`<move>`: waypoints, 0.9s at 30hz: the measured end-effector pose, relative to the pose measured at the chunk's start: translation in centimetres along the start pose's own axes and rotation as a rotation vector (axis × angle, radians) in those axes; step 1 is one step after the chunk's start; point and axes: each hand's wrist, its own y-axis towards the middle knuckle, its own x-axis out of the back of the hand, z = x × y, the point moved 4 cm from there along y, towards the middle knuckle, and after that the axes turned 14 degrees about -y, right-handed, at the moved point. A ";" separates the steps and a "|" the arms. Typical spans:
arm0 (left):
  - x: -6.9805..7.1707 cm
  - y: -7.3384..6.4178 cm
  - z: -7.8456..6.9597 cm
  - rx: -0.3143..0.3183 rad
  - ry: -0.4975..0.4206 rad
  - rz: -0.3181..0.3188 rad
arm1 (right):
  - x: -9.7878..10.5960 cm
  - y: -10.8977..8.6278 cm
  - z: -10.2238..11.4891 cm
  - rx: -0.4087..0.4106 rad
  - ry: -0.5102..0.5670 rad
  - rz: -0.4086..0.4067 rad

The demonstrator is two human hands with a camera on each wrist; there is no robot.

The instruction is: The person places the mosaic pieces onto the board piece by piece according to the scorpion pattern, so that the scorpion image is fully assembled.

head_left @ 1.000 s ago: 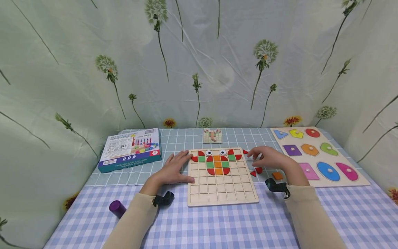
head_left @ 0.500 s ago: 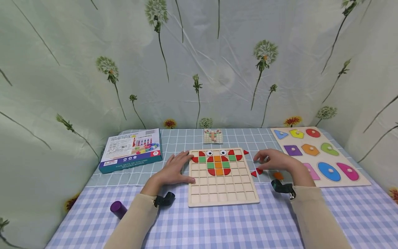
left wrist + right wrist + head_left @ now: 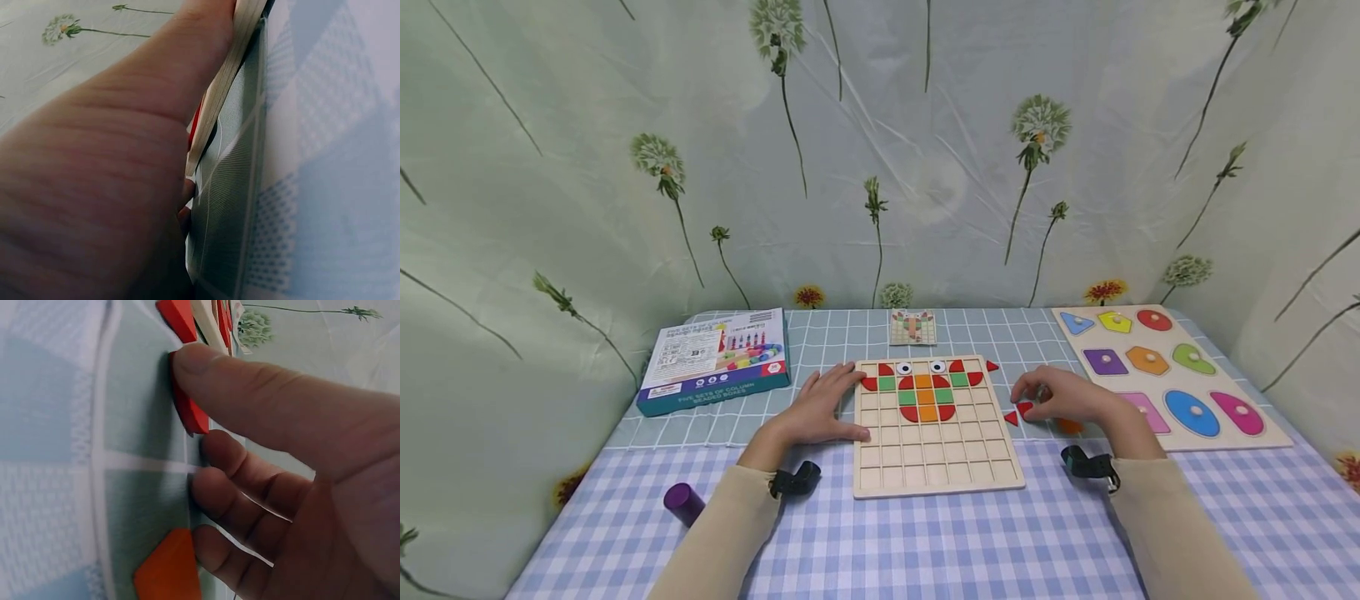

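A wooden grid board (image 3: 940,479) lies in front of me, with red, green and orange tiles and two eye pieces forming a pattern in its upper rows. My left hand (image 3: 820,410) rests along its left edge, fingers spread and thumb at the side. To the right of the board, my right hand (image 3: 1067,396) is low over the table with loosely bent fingers. Its thumb touches a red rounded piece (image 3: 194,412) in the right wrist view. A small red triangle (image 3: 1011,418) lies next to that piece, and an orange piece (image 3: 169,569) is under the other fingers.
Another red piece (image 3: 992,366) lies by the board's upper right corner. A picture card (image 3: 913,327) sits behind the board. A shape puzzle (image 3: 1150,387) lies at the right, a boxed bead set (image 3: 718,358) at the left, and a purple cylinder (image 3: 682,502) near the left forearm.
My right hand has moved right and toward me, from beside the board's upper right edge to the red rounded piece, which the thumb now touches. The left hand stays on the board.
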 end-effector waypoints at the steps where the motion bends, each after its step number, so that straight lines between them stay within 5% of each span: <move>1: 0.0 0.0 0.0 0.000 -0.001 0.000 | 0.0 0.0 0.0 0.002 -0.004 -0.005; 27: 0.1 -0.1 0.0 -0.001 -0.002 -0.001 | -0.1 0.0 0.1 0.009 -0.004 -0.033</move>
